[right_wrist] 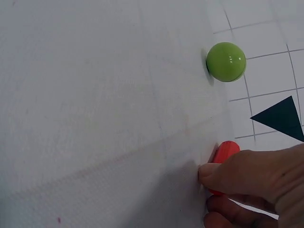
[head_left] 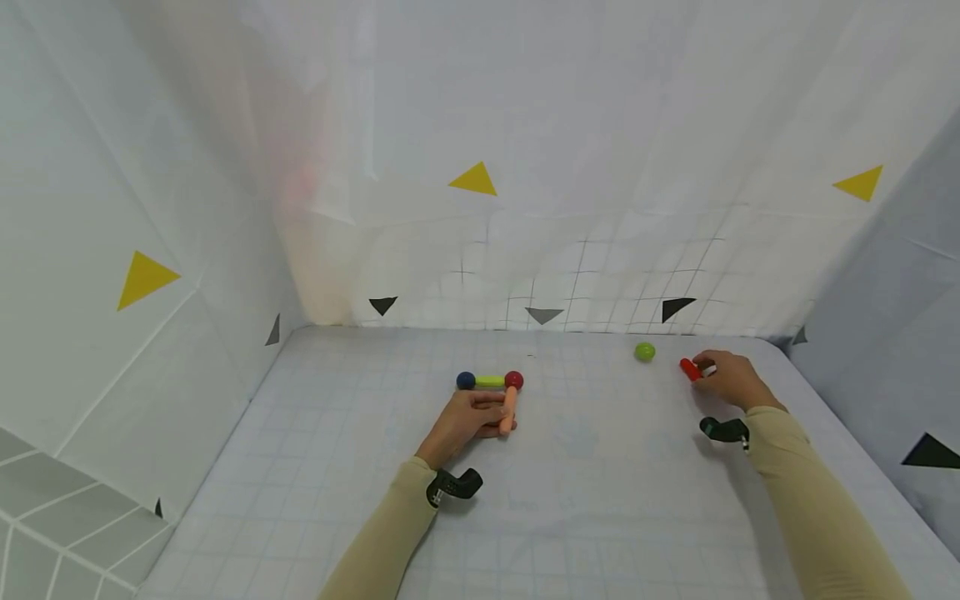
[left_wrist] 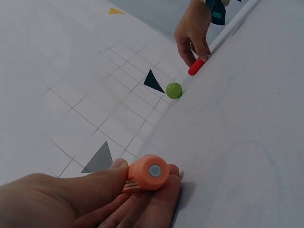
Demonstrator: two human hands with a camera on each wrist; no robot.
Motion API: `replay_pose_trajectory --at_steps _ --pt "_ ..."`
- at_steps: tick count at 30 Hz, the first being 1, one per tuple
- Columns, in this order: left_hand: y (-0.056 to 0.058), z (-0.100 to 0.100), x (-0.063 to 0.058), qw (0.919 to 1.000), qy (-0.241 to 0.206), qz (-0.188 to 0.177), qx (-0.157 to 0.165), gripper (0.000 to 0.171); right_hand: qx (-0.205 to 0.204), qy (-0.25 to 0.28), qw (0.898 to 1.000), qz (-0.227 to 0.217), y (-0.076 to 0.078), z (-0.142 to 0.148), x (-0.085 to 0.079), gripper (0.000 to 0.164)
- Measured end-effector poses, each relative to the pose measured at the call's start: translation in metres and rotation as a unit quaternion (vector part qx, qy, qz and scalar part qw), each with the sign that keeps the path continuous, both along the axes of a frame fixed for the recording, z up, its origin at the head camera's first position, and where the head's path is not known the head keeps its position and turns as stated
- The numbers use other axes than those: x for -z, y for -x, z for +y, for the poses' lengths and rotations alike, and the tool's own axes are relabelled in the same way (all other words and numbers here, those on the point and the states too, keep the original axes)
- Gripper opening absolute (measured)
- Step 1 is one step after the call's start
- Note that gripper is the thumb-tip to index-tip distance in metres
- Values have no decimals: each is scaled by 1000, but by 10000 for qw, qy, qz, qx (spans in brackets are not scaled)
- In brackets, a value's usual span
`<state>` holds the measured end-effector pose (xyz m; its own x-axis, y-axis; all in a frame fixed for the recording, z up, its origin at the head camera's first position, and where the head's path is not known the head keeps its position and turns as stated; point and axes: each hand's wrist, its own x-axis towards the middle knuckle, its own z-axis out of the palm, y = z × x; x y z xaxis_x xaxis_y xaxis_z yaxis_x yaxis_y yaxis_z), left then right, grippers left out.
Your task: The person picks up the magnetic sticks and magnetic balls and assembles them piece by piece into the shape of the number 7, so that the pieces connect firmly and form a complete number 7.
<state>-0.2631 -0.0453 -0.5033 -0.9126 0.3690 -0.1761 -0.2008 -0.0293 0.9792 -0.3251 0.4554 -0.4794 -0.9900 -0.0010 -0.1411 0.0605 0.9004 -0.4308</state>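
Observation:
My left hand [head_left: 472,419] holds an orange rod [head_left: 509,410] between thumb and fingers; a round metal tip shows on the rod's near end in the left wrist view. The far end of that rod meets a red ball [head_left: 513,380]. From this ball a yellow-green rod [head_left: 490,381] runs left to a dark blue ball [head_left: 466,381]. Over at the right, my right hand [head_left: 729,379] pinches a short red rod [right_wrist: 227,151] at the table surface. A green ball [head_left: 645,352] sits to the left of the red rod, apart from it.
The white table [head_left: 600,517] carries a faint grid. A white back wall [head_left: 600,125] with yellow and dark triangles rises behind its far edge, and side walls stand left and right. Each wrist wears a black camera mount [head_left: 455,484].

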Motion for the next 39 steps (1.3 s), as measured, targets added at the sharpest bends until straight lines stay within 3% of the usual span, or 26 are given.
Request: replay_pose_trajectory --at_steps 5,11,17,21,28,39 --pt "1 -1 0 10000 -74 -2 48 39 -141 4 9997 -223 1 -3 -4 73" --pt "3 -1 0 9999 -65 -69 83 38 -242 -292 9989 -279 4 -4 -4 63" --pt "2 0 -1 10000 -1 -61 56 36 10 121 9998 -177 -2 -5 -4 61" --pt "2 0 -1 10000 -17 -36 87 36 321 569 9977 186 -8 -6 0 65" --pt "2 0 0 9999 -54 -21 98 36 742 1135 9854 1029 -17 -14 4 66" --pt "-1 0 -1 9999 -137 27 47 35 1026 1365 9773 1254 -22 -28 0 73"
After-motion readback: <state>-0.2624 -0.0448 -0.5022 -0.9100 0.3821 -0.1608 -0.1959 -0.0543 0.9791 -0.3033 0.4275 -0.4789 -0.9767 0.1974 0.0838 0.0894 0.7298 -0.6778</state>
